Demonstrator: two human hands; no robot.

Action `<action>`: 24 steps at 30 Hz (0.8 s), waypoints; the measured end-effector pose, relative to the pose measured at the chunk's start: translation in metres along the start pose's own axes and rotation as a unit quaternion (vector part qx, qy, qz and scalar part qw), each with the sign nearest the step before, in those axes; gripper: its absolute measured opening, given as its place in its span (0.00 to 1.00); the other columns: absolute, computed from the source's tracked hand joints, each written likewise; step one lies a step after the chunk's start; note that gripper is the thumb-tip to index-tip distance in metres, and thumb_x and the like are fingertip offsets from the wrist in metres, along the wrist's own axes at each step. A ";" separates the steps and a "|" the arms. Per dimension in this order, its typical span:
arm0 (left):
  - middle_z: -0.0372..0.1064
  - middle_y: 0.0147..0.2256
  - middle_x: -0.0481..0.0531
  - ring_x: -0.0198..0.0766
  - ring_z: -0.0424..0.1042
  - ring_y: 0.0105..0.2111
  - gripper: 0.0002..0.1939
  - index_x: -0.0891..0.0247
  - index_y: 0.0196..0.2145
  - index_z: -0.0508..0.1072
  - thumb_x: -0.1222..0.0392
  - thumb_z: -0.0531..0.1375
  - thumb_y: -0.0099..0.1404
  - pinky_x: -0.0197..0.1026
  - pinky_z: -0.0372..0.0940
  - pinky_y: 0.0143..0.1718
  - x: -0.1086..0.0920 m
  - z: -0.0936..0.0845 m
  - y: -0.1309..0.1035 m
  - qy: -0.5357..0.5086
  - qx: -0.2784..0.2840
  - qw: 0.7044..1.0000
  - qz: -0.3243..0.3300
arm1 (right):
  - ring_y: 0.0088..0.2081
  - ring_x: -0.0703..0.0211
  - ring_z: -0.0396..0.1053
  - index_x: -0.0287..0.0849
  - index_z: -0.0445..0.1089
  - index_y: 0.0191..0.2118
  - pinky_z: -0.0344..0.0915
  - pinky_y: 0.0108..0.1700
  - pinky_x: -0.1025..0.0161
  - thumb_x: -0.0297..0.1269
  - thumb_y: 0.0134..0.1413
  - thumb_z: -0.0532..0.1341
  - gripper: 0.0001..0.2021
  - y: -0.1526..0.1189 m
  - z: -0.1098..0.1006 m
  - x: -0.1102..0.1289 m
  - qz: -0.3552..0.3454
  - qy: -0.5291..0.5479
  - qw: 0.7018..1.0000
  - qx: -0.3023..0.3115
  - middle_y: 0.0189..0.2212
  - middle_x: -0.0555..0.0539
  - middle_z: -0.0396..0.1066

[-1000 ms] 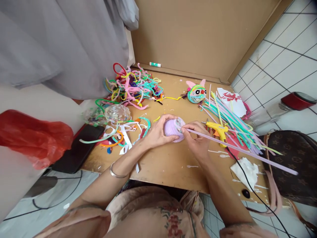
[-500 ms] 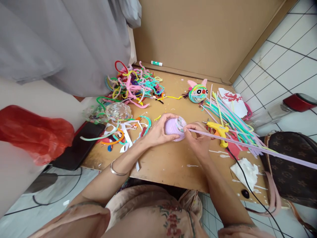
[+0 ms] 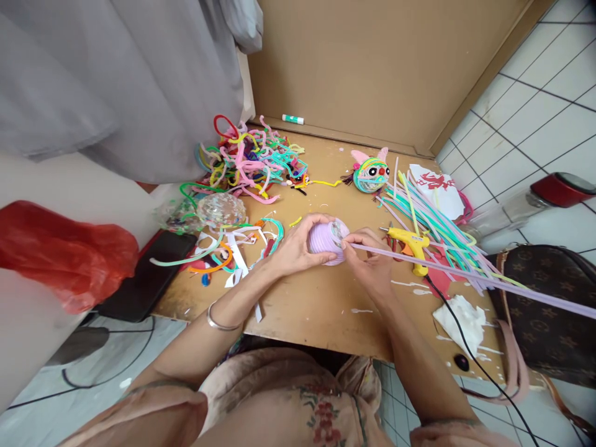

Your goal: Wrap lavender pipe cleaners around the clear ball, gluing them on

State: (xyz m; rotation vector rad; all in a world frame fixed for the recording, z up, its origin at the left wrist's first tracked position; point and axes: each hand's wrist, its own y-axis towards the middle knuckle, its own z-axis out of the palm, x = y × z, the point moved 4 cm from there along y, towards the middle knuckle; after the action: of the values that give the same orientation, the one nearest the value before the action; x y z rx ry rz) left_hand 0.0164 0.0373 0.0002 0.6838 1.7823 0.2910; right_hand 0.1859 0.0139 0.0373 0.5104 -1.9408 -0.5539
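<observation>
A ball wrapped in lilac pipe cleaner is held near the middle of the table, with a small uncovered patch on its right side. My left hand curls round the ball from the left, thumb below and fingers above. On the other side, my right hand pinches the long lilac pipe cleaner close against the ball. From there the strand stretches out to the right edge of the view.
Tangled pipe cleaners lie back left. A decorated ball with pink ears sits behind my hands. Yellow glue gun, straight pipe cleaners, white tissue and brown bag are on the right.
My right fingers have shifted very slightly left along the ball's edge, with the strand still pinched. My left hand keeps its hold on the ball.
</observation>
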 end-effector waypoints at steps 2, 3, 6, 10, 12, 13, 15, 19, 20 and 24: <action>0.68 0.57 0.61 0.51 0.69 0.59 0.31 0.57 0.53 0.62 0.48 0.70 0.57 0.57 0.62 0.61 0.000 0.000 0.000 0.001 0.004 1.000 0.010 | 0.30 0.61 0.69 0.45 0.70 0.28 0.66 0.36 0.62 0.30 0.55 0.61 0.06 0.000 0.000 -0.001 -0.003 0.002 1.000 0.001 0.26 0.52 0.72; 0.68 0.57 0.61 0.51 0.69 0.59 0.31 0.57 0.53 0.62 0.48 0.70 0.57 0.57 0.62 0.61 0.000 0.000 0.000 0.002 0.005 1.000 0.014 | 0.30 0.61 0.69 0.45 0.70 0.28 0.66 0.36 0.62 0.30 0.55 0.61 0.06 0.000 0.000 -0.002 -0.005 0.002 1.000 0.001 0.26 0.52 0.72; 0.68 0.58 0.61 0.51 0.69 0.59 0.31 0.57 0.53 0.63 0.48 0.70 0.58 0.57 0.62 0.60 0.001 0.000 0.000 0.004 0.006 1.000 0.018 | 0.31 0.61 0.69 0.45 0.70 0.28 0.66 0.36 0.62 0.29 0.55 0.61 0.06 -0.001 0.001 -0.003 -0.010 0.004 1.000 0.006 0.26 0.52 0.71; 0.68 0.58 0.61 0.51 0.69 0.59 0.30 0.57 0.52 0.63 0.48 0.70 0.57 0.57 0.62 0.61 0.001 0.000 0.000 0.001 0.006 1.000 0.013 | 0.30 0.62 0.69 0.45 0.70 0.28 0.66 0.36 0.63 0.28 0.55 0.60 0.07 -0.001 0.001 -0.002 -0.020 0.007 1.000 0.010 0.26 0.53 0.71; 0.68 0.58 0.61 0.51 0.69 0.59 0.31 0.57 0.52 0.63 0.47 0.70 0.57 0.57 0.62 0.61 0.001 0.000 0.000 -0.005 0.004 1.000 0.006 | 0.30 0.63 0.69 0.45 0.70 0.28 0.66 0.36 0.63 0.27 0.55 0.60 0.08 0.000 0.001 -0.001 -0.029 0.008 0.999 0.014 0.26 0.53 0.70; 0.68 0.58 0.61 0.51 0.69 0.59 0.31 0.57 0.53 0.63 0.47 0.70 0.57 0.57 0.62 0.61 0.001 0.000 -0.001 -0.009 0.003 1.000 0.002 | 0.30 0.63 0.69 0.45 0.70 0.28 0.66 0.36 0.64 0.26 0.55 0.60 0.08 0.000 0.001 0.000 -0.031 0.007 0.999 0.016 0.26 0.53 0.70; 0.68 0.57 0.61 0.51 0.69 0.59 0.33 0.57 0.54 0.62 0.47 0.70 0.56 0.57 0.62 0.61 0.002 0.000 -0.001 -0.011 0.000 1.000 -0.007 | 0.31 0.63 0.69 0.45 0.70 0.28 0.66 0.36 0.64 0.26 0.55 0.60 0.08 0.000 0.001 0.000 -0.030 0.006 0.999 0.021 0.26 0.53 0.70; 0.68 0.57 0.61 0.52 0.69 0.58 0.36 0.57 0.56 0.63 0.47 0.71 0.55 0.57 0.62 0.61 0.003 -0.002 -0.001 0.005 0.004 1.000 -0.023 | 0.31 0.62 0.69 0.46 0.70 0.28 0.66 0.35 0.63 0.28 0.55 0.60 0.07 -0.001 0.001 -0.002 -0.019 0.003 0.999 0.027 0.27 0.52 0.71; 0.68 0.58 0.61 0.52 0.69 0.58 0.36 0.58 0.57 0.63 0.46 0.71 0.56 0.57 0.62 0.61 0.003 -0.002 -0.001 0.010 0.007 1.000 -0.027 | 0.31 0.62 0.69 0.46 0.70 0.28 0.66 0.35 0.63 0.29 0.56 0.60 0.07 -0.001 0.001 -0.002 -0.017 0.003 0.999 0.028 0.28 0.52 0.71; 0.68 0.58 0.61 0.53 0.68 0.59 0.35 0.58 0.57 0.65 0.45 0.70 0.57 0.57 0.61 0.62 0.000 -0.002 0.000 0.026 0.017 0.999 -0.027 | 0.31 0.62 0.69 0.45 0.71 0.28 0.66 0.35 0.63 0.30 0.56 0.61 0.07 -0.001 0.001 -0.003 -0.017 0.005 0.999 0.028 0.27 0.52 0.71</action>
State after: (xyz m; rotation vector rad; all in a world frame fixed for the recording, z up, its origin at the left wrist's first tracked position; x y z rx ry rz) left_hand 0.0143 0.0379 0.0007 0.6556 1.8561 0.2441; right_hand 0.1866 0.0151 0.0343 0.5811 -1.9452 -0.5172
